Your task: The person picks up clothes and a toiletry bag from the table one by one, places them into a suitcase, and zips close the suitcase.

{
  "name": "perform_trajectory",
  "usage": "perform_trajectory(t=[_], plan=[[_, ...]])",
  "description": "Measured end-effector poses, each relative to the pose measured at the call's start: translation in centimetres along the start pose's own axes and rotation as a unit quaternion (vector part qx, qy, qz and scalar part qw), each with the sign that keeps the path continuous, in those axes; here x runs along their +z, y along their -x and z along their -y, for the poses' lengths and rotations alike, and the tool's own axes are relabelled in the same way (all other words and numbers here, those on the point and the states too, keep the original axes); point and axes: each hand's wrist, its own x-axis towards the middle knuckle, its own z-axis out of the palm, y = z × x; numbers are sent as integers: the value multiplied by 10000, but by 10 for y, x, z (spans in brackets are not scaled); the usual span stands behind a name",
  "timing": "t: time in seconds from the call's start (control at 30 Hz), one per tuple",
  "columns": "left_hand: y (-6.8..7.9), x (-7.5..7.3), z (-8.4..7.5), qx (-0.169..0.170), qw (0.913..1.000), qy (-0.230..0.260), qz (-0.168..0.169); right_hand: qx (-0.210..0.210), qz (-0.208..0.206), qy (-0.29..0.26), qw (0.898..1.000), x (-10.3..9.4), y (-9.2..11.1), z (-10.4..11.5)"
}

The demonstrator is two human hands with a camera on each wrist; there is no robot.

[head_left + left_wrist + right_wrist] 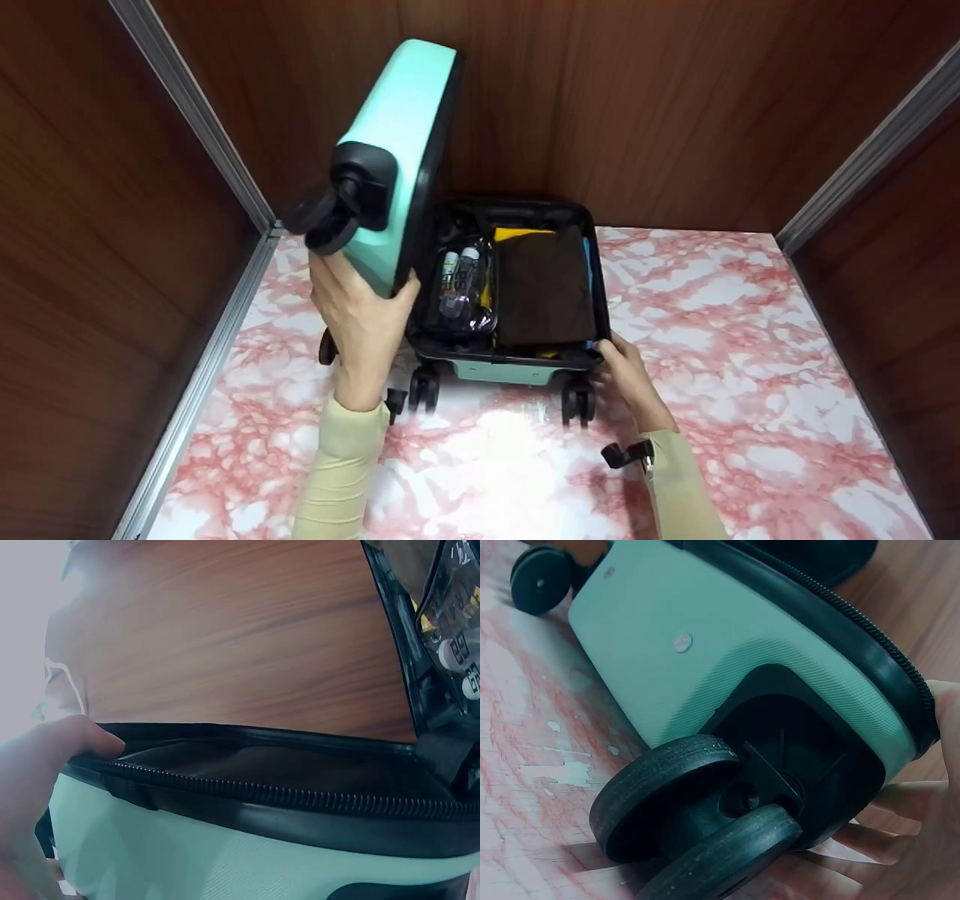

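A mint-green suitcase (504,371) lies with its lid (401,97) raised on the left side. My left hand (360,315) grips the lid's lower corner, thumb over the black zipper rim (300,799). At the near right corner of the base, my right hand (630,379) holds the edge with its thumb on the rim; its fingers (877,840) reach around beside a double wheel (667,787). Inside the base, a clear pouch (484,319) with small white-capped bottles (465,274) sits left of a folded dark brown cloth (546,289). Yellow (517,234) and blue edges show around the cloth.
Red-and-white marbled flooring (697,315) lies under the suitcase. A brown wood panel (637,112) stands behind, with more wood panels at left and right. Metal strips (202,112) run along the corners. Black wheels (577,401) stick out at the suitcase's near end.
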Motion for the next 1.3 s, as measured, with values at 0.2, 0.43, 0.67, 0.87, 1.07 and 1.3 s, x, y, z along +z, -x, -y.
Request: perform_trajectory(t=[0.2,0.43,0.67,0.87,1.07,1.3], plan=[[3,7,-8,477,9985,-242,-75,-212,-43,322,9992,0,-1,-2],[5,10,-15,462,9983,-327,97,-63,-41,202,9998,2,-1,-2],[7,12,-17,452,9983,-316,179,-132,-117,256,9995,0,0,-1],[9,16,-23,608,9977,-264,134,-132,-60,329,9994,0,3,6],[9,20,-30,724,9971,-179,135,-179,-152,294,9993,-2,-1,-2],[12,26,-38,892,9958,-155,156,-108,-95,146,9998,1,-3,-3]])
